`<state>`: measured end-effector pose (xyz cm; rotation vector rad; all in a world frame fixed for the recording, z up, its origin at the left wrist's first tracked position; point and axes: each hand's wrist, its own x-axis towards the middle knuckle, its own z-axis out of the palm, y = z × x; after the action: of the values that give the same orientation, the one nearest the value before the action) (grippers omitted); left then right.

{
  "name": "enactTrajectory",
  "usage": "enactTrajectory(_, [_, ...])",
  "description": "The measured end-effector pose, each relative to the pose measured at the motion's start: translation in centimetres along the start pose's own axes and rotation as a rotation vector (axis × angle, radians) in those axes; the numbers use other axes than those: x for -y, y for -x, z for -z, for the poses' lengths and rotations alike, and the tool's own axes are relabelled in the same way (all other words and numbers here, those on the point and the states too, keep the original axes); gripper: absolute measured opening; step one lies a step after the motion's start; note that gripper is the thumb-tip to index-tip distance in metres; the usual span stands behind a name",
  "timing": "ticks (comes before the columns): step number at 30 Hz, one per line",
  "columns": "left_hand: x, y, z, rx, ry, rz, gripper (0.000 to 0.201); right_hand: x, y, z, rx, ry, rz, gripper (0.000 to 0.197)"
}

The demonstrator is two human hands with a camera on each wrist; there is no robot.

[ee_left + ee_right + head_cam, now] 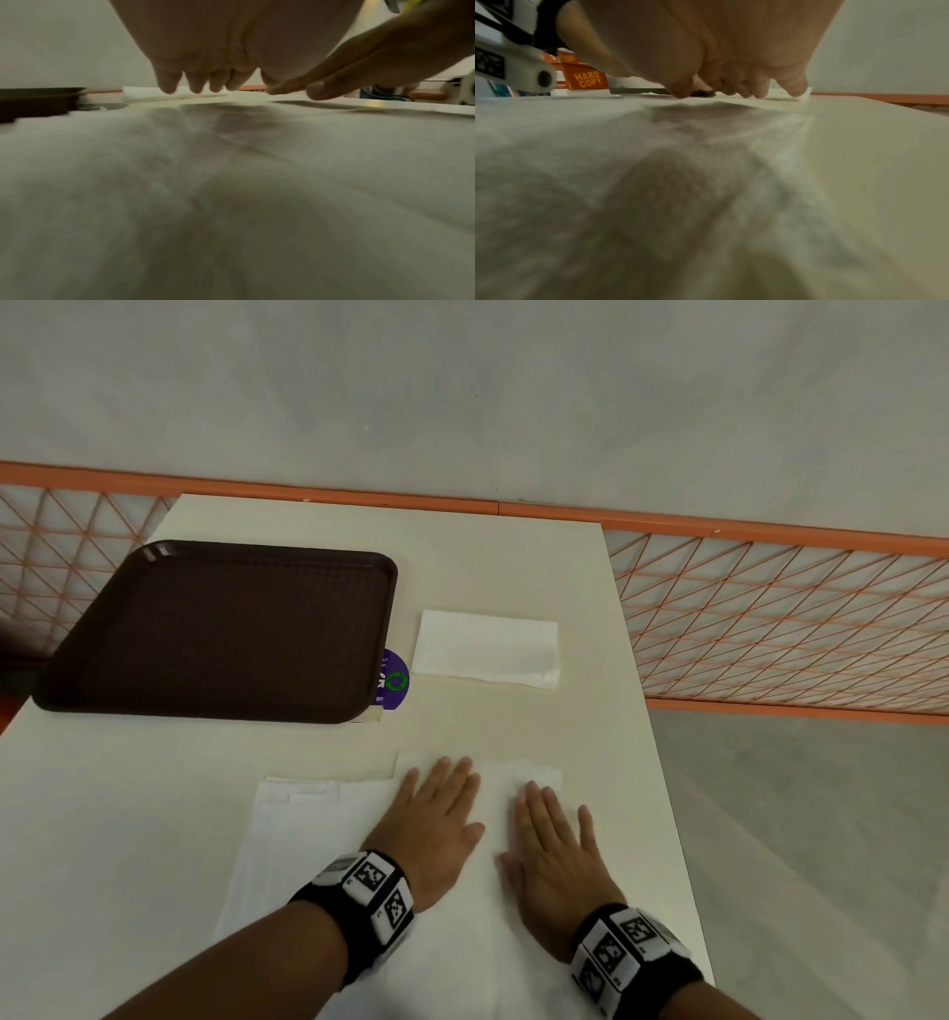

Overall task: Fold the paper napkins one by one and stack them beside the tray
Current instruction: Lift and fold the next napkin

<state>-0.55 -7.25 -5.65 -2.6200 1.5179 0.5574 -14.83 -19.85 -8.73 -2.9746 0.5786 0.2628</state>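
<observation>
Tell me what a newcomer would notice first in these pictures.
First, the two hands: the left hand and right hand lie flat, side by side, on a white napkin at the near edge of the table. Next, the dark brown tray at the far left, with one folded napkin lying just to its right.

An orange box [582, 78] seen in the right wrist view reads "HARD COPY" in yellow capitals. A purple round sticker [393, 680] on the table, half hidden under the tray [215, 629], shows a green circular-arrow symbol and the letters "go"; its other lettering is unreadable.
</observation>
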Motion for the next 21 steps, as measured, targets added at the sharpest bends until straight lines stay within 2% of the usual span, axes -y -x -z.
enactTrajectory(2, [-0.7,-0.1,-0.8,0.085,-0.015,-0.100,0.082,0.8,0.1,0.1,0.032,-0.012,0.038,0.059])
enactTrajectory(4, [-0.1,0.1,-1.1,0.168,0.028,-0.092,0.087,0.2,0.7,-0.3,0.065,-0.021,0.066,0.059])
enactTrajectory(6, [0.6,0.2,-0.3,0.109,-0.003,-0.083,0.080,-1.1,1.3,-0.4,0.054,-0.021,0.082,0.058])
enactTrajectory(8, [0.7,0.1,0.9,0.042,0.007,-0.034,0.062,-2.1,1.3,0.1,0.046,-0.029,0.061,0.057])
enactTrajectory(9, [0.7,-0.3,1.1,0.032,0.008,-0.052,0.058,-2.2,1.1,1.0,0.037,-0.045,0.045,0.056])
enactTrajectory(10, [0.7,-0.6,1.3,0.080,0.012,-0.048,0.058,-2.0,0.5,2.1,0.049,-0.062,0.028,0.054])
enactTrajectory(16, [-0.6,-3.0,4.1,0.192,-0.082,0.022,0.053,-1.1,-3.9,6.7,0.285,-0.055,-0.002,0.056])
enactTrajectory(21, [-1.2,-4.1,4.7,0.214,-0.080,0.058,0.051,-0.2,-6.1,8.1,0.442,-0.119,-0.079,0.038])
